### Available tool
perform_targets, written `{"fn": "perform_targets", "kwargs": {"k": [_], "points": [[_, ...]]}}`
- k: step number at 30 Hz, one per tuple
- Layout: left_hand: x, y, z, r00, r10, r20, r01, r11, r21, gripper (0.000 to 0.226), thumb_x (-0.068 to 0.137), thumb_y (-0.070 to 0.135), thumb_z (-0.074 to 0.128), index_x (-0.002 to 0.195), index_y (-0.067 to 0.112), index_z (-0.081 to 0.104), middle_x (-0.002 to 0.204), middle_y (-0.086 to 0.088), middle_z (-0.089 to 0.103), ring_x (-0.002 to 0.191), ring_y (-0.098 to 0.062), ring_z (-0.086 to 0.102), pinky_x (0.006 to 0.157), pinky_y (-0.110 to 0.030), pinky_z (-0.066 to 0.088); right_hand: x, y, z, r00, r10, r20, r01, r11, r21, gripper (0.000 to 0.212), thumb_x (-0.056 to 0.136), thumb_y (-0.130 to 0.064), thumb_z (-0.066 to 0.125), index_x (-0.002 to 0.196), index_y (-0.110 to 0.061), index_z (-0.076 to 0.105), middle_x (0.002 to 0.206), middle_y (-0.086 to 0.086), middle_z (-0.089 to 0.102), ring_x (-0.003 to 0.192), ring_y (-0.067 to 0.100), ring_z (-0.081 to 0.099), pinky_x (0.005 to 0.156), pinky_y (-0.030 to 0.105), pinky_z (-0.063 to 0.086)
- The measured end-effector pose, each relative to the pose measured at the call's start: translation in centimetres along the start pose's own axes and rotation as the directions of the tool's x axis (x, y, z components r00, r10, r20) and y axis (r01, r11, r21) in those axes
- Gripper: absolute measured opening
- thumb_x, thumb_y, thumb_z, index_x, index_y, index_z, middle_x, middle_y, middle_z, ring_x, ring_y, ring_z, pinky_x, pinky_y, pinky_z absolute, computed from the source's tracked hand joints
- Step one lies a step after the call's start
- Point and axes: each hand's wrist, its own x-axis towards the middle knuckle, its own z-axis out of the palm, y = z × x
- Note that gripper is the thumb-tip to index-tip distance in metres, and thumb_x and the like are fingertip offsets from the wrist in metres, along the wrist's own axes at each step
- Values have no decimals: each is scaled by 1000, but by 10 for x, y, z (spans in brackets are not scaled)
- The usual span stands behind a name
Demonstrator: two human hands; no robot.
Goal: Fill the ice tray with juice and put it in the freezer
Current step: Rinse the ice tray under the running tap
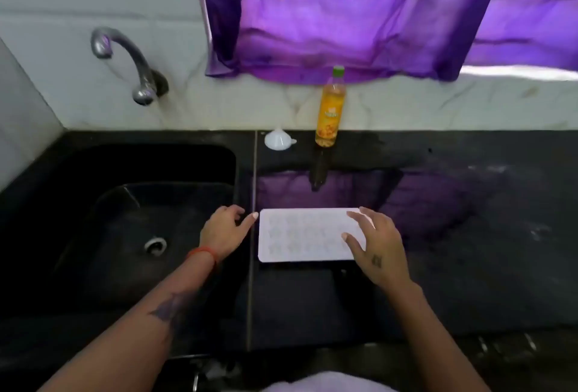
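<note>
A white ice tray [300, 235] with shallow moulded cells lies flat on the black counter [469, 251], just right of the sink. My left hand [226, 230] sits beside the tray's left edge, its straight index fingertip reaching the tray's top-left corner. My right hand [375, 247] rests over the tray's right end with fingers spread and straight. A bottle of orange juice [330, 110] with a green cap stands upright at the back of the counter against the wall. A small white funnel [279, 139] lies to the left of the bottle.
A black sink [140, 219] with a round drain fills the left side, under a metal tap [131, 63] on the tiled wall. A purple curtain [375, 16] hangs above the counter's back edge. The counter runs on to the right.
</note>
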Motion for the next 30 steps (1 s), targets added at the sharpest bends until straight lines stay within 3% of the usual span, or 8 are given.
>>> {"fn": "perform_targets", "kwargs": {"k": [4, 6, 9, 12, 16, 21, 26, 30], "points": [[-23, 6, 20, 996, -61, 73, 71, 985, -157, 36, 81, 60, 54, 92, 27, 64, 75, 8, 68, 72, -14, 65, 72, -35, 54, -8, 10, 10, 930, 359, 84, -361, 933, 4, 52, 91, -38, 52, 137, -16, 42, 140, 13, 44, 125, 33, 38, 100, 44, 36], [-30, 7, 26, 990, -71, 119, 101, 959, -265, 30, 81, 53, 60, 92, 25, 62, 64, 7, 67, 59, -12, 65, 65, -34, 55, -7, 13, 14, 894, 420, 158, -432, 901, 47, 55, 92, -35, 49, 141, -14, 35, 139, 15, 45, 124, 35, 39, 102, 43, 35], [-28, 7, 25, 977, -104, 188, 168, 914, -368, 25, 82, 38, 68, 97, 19, 60, 65, 4, 65, 55, -13, 64, 55, -26, 52, -1, 11, 18, 858, 472, 203, -499, 860, 111, 52, 94, -25, 49, 141, -8, 34, 129, 21, 52, 119, 39, 42, 98, 40, 36], [-24, 3, 20, 970, -174, 170, 235, 851, -470, 21, 81, 29, 70, 95, 17, 59, 75, -1, 65, 66, -16, 64, 53, -25, 51, 6, 1, 23, 845, 510, 161, -533, 824, 190, 47, 92, -20, 51, 136, -6, 42, 124, 23, 55, 117, 39, 46, 98, 40, 38], [-16, -19, -7, 944, -301, 135, 308, 659, -686, 16, 86, 20, 65, 97, 15, 54, 97, -6, 63, 85, -20, 64, 63, -34, 57, 18, -32, 37, 869, 472, 149, -495, 821, 284, 45, 90, -21, 55, 133, -9, 48, 123, 18, 56, 116, 33, 49, 97, 36, 39], [-1, -67, -59, 925, -357, 134, 306, 485, -820, 23, 95, 20, 52, 114, 14, 41, 106, -2, 57, 91, -17, 63, 54, -30, 59, 51, -101, 65, 923, 365, 119, -382, 840, 385, 41, 87, -22, 59, 127, -14, 53, 118, 9, 61, 107, 23, 56, 89, 29, 41], [18, -130, -110, 901, -429, 66, 248, 385, -889, 17, 96, 18, 48, 112, 16, 42, 104, -3, 59, 87, -19, 65, 50, -26, 56, 96, -167, 96, 960, 233, 154, -276, 874, 401, 31, 85, -22, 62, 115, -17, 61, 106, 3, 67, 98, 20, 61, 87, 32, 48], [35, -181, -139, 877, -480, 16, 220, 371, -902, 10, 95, 21, 50, 104, 23, 47, 105, -3, 61, 89, -18, 64, 54, -29, 55, 151, -222, 125, 990, 88, 109, -117, 946, 301, 35, 83, -23, 65, 117, -13, 62, 114, 10, 63, 108, 27, 55, 94, 30, 37]]}}
